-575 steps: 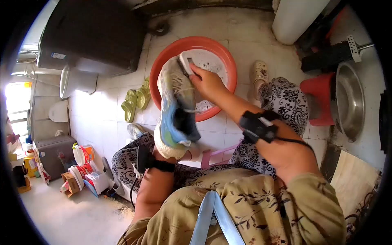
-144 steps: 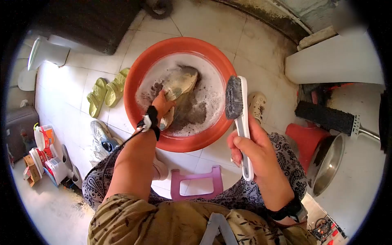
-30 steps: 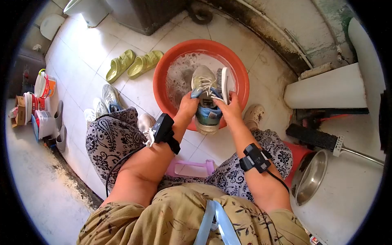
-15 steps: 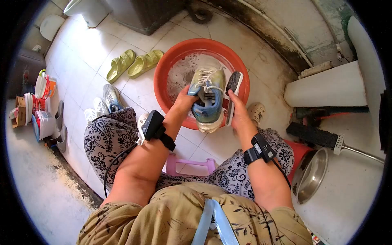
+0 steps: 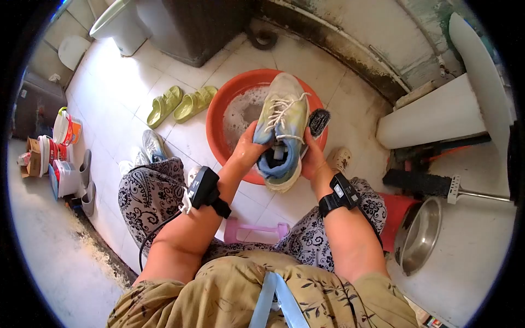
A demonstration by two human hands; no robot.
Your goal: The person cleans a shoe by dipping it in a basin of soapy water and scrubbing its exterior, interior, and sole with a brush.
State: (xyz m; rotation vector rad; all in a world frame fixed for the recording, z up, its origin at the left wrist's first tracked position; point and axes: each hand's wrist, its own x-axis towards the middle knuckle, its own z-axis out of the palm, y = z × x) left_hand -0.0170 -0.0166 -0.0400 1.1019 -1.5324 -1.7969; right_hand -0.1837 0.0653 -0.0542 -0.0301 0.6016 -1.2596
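Note:
A sneaker in pale yellow, white and blue, with white laces, is held over a red basin of sudsy water. Its toe points away from me and its blue collar faces me. My left hand is closed on the shoe's left side near the heel. On the other side, my right hand grips a scrub brush with dark bristles, its handle mostly hidden by the fingers. That hand also lies close against the shoe's right side; whether it bears any weight I cannot tell.
Green slippers lie left of the basin, and another blue-grey sneaker stands by my left knee. A pink plastic stool is between my legs. Plastic tubs stand far left. At right are a metal bowl and a long-handled black brush.
The sneaker has turned so more of its top and toe face me. The brush has swung from upright alongside it to a slant, and my right hand has come nearer the shoe.

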